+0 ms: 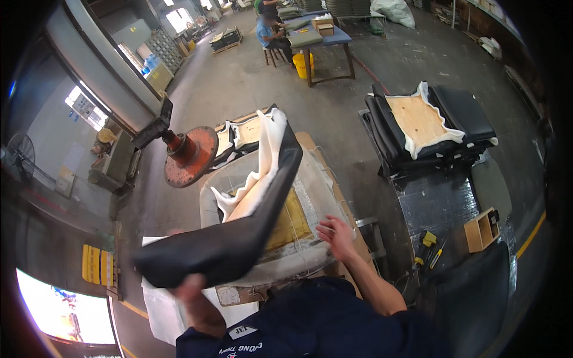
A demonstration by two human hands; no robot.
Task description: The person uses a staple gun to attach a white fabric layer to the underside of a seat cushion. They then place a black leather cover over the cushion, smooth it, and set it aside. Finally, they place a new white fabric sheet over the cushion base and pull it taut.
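My left hand [192, 290] grips the near edge of a black upholstered seat cushion [239, 232] and holds it tilted up, its white padding and wooden underside facing right. My right hand [335, 234] rests flat on the clear plastic sheet [316, 197] that covers the mould and yellow foam on the workbench [310, 143] under the cushion. The left hand is blurred.
A red round press head [190, 156] on an arm hangs left of the bench. Stacked black seat cushions [430, 128] lie on the floor at right, with a small wooden box [482, 230] and a yellow power tool [425, 244] nearer. Another person sits at a far table [316, 39].
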